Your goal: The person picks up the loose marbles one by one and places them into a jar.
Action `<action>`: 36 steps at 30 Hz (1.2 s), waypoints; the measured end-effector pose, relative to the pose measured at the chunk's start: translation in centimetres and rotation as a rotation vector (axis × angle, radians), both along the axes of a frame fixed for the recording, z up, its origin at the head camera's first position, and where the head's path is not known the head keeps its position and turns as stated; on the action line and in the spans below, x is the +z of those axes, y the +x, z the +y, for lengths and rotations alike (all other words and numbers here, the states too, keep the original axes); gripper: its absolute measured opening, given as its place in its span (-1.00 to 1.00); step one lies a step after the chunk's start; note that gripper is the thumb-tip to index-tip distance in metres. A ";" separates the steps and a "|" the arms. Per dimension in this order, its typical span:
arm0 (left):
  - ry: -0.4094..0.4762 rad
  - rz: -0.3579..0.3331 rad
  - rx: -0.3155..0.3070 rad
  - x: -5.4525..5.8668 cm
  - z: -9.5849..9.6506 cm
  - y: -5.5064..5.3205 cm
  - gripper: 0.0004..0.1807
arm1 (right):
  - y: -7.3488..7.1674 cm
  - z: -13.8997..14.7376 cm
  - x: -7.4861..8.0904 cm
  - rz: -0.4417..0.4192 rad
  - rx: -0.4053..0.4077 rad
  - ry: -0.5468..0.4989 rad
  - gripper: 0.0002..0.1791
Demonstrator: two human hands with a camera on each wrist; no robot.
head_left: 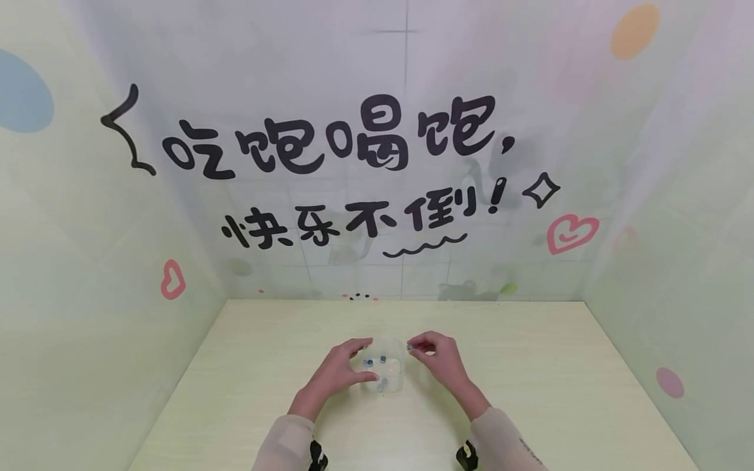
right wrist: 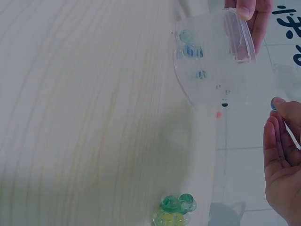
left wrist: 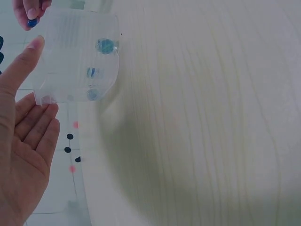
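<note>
A clear plastic container [head_left: 397, 378] stands on the table with several blue and greenish glass marbles [left wrist: 106, 46] at its bottom. My left hand [head_left: 341, 369] grips its left side near the rim, thumb on the near side and fingers on the far side. Just right of the container, my right hand [head_left: 438, 356] pinches a small blue marble [left wrist: 32, 22] between thumb and fingertips. That marble is level with the container's upper part and outside it; in the right wrist view the fingers partly cover it.
Green and yellow marbles [right wrist: 170, 204] lie clustered on the table at the bottom of the right wrist view. The pale wood-grain table [head_left: 247, 366] meets a printed back wall [head_left: 353, 275], with side walls left and right.
</note>
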State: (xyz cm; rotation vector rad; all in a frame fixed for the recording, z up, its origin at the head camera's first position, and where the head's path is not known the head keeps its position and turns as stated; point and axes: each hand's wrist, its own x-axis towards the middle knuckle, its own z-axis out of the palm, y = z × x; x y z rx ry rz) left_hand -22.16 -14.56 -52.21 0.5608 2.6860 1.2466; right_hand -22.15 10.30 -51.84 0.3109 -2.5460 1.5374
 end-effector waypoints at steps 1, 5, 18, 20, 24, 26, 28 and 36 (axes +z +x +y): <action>0.000 -0.003 0.003 0.0 0.0 0.0 -0.18 | 0.0 -0.1 0.0 0.003 0.001 0.002 -0.88; -0.001 -0.007 0.005 0.0 0.0 0.0 -0.17 | -0.1 -0.3 0.1 0.013 0.009 0.000 -0.88; -0.014 0.007 -0.003 -0.1 0.0 -0.1 -0.16 | 0.1 -1.1 0.5 -0.007 0.056 0.026 -0.89; -0.017 0.007 -0.002 -0.1 -0.1 -0.1 -0.16 | 0.1 -1.2 0.6 -0.003 0.062 0.030 -0.89; -0.018 0.006 0.000 -0.1 -0.1 -0.1 -0.16 | 0.1 -1.4 0.7 0.006 0.074 0.038 -0.89; -0.015 0.004 0.000 0.0 0.0 0.0 -0.16 | 0.1 -1.5 0.6 0.016 0.080 0.047 -0.88; -0.016 0.005 0.000 0.0 0.0 0.0 -0.17 | 0.2 -1.6 0.7 0.022 0.085 0.054 -0.88; -0.018 0.016 -0.001 0.0 0.0 0.0 -0.17 | 0.3 -1.9 0.7 0.047 0.108 0.075 -0.87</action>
